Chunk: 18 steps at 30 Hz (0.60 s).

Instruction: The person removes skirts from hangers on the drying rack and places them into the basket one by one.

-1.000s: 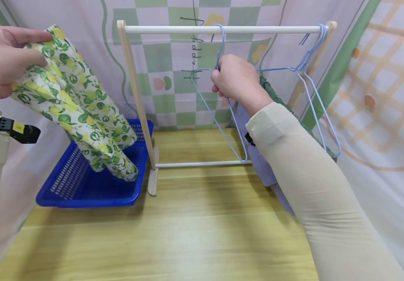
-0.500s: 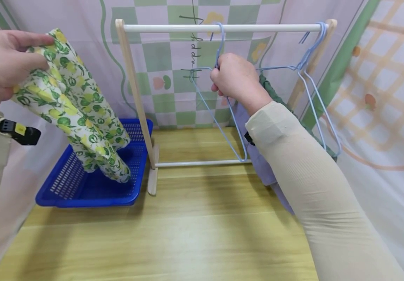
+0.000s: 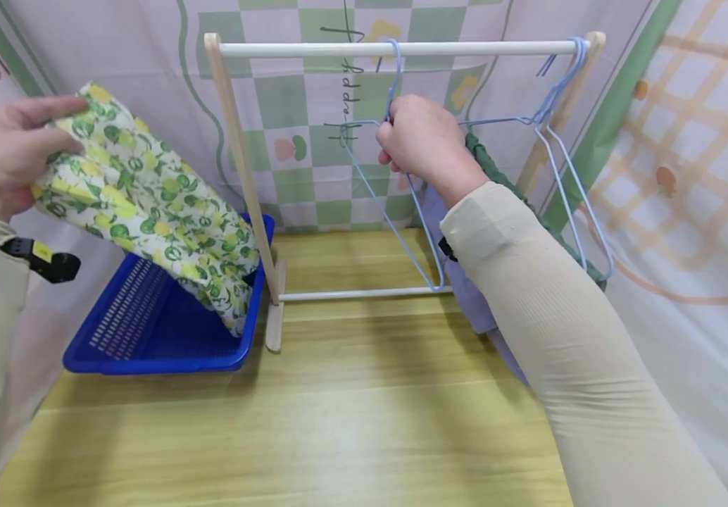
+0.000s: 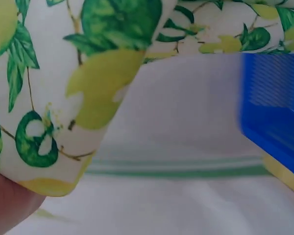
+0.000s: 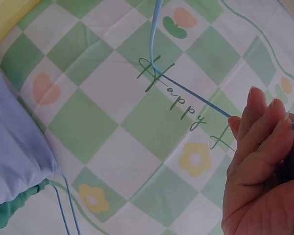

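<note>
My left hand (image 3: 12, 151) pinches the top edge of white pants (image 3: 161, 204) printed with yellow lemons and green leaves. They slant down to the right into the blue basket (image 3: 117, 365), their lower end by its right wall. In the left wrist view the printed cloth (image 4: 63, 98) fills the upper left, a bit of my hand below it. My right hand (image 3: 424, 137) grips the neck of a light blue wire hanger (image 3: 384, 211), whose hook is over the white rail (image 3: 307, 50). Curled fingers (image 5: 259, 152) show round the hanger's wire in the right wrist view.
More blue hangers (image 3: 557, 91) hang at the rail's right end. A lavender garment (image 3: 474, 296) and a dark green one (image 3: 487, 165) hang there, partly behind my right arm. The rack's wooden left post (image 3: 237, 141) stands beside the basket on the wooden table (image 3: 339, 422).
My left hand has gone lower, and the lower end of the pants has swung right against the basket's right side. The right hand stays on the hanger.
</note>
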Available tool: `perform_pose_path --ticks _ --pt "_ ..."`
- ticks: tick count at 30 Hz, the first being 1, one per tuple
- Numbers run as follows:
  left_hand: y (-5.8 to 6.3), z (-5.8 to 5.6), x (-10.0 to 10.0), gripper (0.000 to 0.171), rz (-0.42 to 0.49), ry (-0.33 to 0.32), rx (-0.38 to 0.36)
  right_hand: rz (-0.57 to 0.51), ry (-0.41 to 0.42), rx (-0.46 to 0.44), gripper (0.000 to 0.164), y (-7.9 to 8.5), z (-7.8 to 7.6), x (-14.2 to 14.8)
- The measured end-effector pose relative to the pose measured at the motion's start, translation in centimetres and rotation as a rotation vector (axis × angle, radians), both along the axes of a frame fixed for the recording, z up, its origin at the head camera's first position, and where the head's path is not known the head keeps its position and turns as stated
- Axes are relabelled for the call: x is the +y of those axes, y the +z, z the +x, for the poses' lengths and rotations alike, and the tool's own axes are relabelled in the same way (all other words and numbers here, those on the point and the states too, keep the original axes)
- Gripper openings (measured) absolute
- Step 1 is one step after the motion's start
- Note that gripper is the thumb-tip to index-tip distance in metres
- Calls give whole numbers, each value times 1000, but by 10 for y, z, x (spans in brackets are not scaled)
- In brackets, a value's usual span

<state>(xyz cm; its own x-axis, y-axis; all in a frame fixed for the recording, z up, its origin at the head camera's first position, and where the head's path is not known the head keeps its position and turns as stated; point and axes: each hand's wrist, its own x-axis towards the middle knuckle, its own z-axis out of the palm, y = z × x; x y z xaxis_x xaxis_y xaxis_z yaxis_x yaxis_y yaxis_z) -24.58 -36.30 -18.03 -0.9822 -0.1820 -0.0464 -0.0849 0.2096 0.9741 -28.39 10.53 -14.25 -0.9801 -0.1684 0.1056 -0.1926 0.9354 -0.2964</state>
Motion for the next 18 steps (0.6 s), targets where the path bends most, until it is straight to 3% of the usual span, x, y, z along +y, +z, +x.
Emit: perform_pose_path --ticks 2,5,8,13,18 --pt "-18 1 -14 63 47 -20 -19 1 2 -3 31 0 0 0" --pt "-42 3 -32 62 6 -14 -37 5 6 -3 31 0 -1 -1" --pt "-56 5 -47 63 -23 6 -59 8 8 -6 32 0 -1 -2" --pt "-62 7 -57 63 -263 16 -126 7 6 -14 31 0 -2 -2" --pt "-61 8 -47 61 -564 -48 -121 6 2 -10 32 -1 -2 0"
